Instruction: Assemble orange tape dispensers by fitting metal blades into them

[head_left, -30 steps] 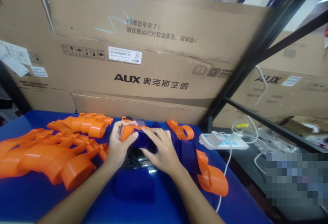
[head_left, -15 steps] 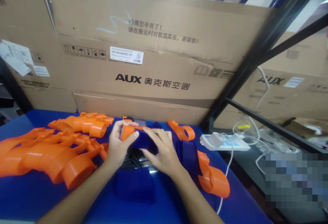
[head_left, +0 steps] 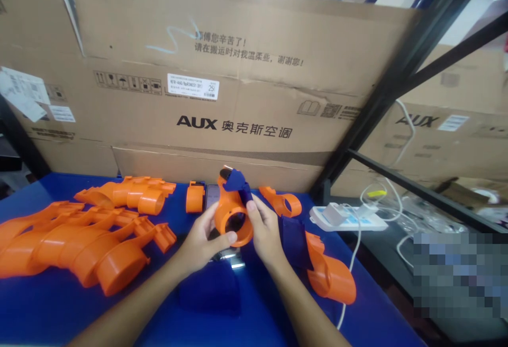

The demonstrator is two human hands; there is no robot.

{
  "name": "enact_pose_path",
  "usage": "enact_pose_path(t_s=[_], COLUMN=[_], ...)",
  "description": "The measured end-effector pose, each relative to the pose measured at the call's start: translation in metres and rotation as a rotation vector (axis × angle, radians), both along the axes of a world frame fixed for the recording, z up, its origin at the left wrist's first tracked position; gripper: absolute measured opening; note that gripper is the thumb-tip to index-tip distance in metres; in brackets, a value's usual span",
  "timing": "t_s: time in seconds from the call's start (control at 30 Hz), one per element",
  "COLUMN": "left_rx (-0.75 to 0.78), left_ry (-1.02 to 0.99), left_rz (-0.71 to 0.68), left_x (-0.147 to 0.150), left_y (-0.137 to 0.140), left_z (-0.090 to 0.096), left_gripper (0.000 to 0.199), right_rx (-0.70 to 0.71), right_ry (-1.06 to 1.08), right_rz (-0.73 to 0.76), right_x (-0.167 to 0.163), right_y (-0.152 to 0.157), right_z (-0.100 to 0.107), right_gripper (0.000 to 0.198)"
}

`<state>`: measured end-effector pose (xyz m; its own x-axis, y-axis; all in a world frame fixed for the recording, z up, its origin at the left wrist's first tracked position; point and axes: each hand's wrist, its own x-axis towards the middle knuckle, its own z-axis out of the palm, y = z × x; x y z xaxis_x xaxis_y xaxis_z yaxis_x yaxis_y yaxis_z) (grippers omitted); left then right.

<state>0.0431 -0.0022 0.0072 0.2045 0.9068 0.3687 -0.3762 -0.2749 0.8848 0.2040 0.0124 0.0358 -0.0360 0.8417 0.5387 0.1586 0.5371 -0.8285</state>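
The person's left hand [head_left: 202,242] gripped the left side of an orange ring-shaped plastic part [head_left: 227,202], thumb across the ring's lower rim. The right hand [head_left: 266,226] grasped its right side, thumb against a dark blue strap [head_left: 237,180]. Both hands held the part above the blue tabletop [head_left: 260,320], between nested orange ring parts [head_left: 85,246] and a white power strip [head_left: 371,224].
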Motion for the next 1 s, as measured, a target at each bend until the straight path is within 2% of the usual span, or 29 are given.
enact_pose_path(t_s=[0.07, 0.13, 0.3, 0.4, 0.5, 0.57, 0.67, 0.77, 0.83, 0.9, 1.0], left_rx=[-0.015, -0.024, 0.005, -0.043, -0.107, -0.105, -0.047, -0.02, -0.015, -0.052, -0.062], left_ry=[0.003, -0.005, 0.092, 0.079, -0.002, 0.041, 0.346, 0.851, 1.177, 1.413, 1.584], left_rz=[-0.04, -0.017, 0.233, 0.3, 0.323, 0.367, 0.548, 0.69, 0.782, 0.803, 0.784], left_x=[0.003, 0.002, -0.004, -0.004, -0.006, -0.018, -0.06, -0.114, -0.142, -0.158, -0.159], left_y=[-0.003, -0.002, 0.007, 0.008, 0.006, 0.004, 0.006, 0.017, 0.029, 0.041, 0.054], left_z=[0.0, -0.001, -0.01, -0.012, -0.004, 0.008, 0.036, 0.065, 0.079, 0.086, 0.085], left_gripper=[0.063, 0.065, 0.057, 0.05, 0.05, 0.049, 0.051, 0.061, 0.06, 0.061, 0.065], right_rx=[-0.007, 0.024, 0.046, -0.001, -0.006, 0.003, 0.004, 0.0, 0.0, 0.004, 0.007], right_ry=[-0.029, -0.082, -0.161, -0.162, -0.145, -0.128, -0.121, -0.121, -0.123, -0.126, -0.14], right_rz=[-0.024, -0.038, 0.055, 0.07, 0.034, 0.005, -0.015, -0.033, -0.043, -0.054, -0.065], right_x=[-0.001, -0.002, -0.001, 0.0, 0.001, 0.002, 0.004, 0.007, 0.008, 0.008, 0.008], right_y=[0.001, 0.003, 0.006, 0.006, 0.005, 0.005, 0.005, 0.005, 0.006, 0.007, 0.007], right_z=[-0.002, -0.004, -0.009, -0.011, -0.012, -0.012, -0.011, -0.009, -0.008, -0.009, -0.01], right_gripper=[0.044, 0.046, 0.046, 0.052, 0.055, 0.054, 0.053, 0.053, 0.054, 0.055, 0.054])
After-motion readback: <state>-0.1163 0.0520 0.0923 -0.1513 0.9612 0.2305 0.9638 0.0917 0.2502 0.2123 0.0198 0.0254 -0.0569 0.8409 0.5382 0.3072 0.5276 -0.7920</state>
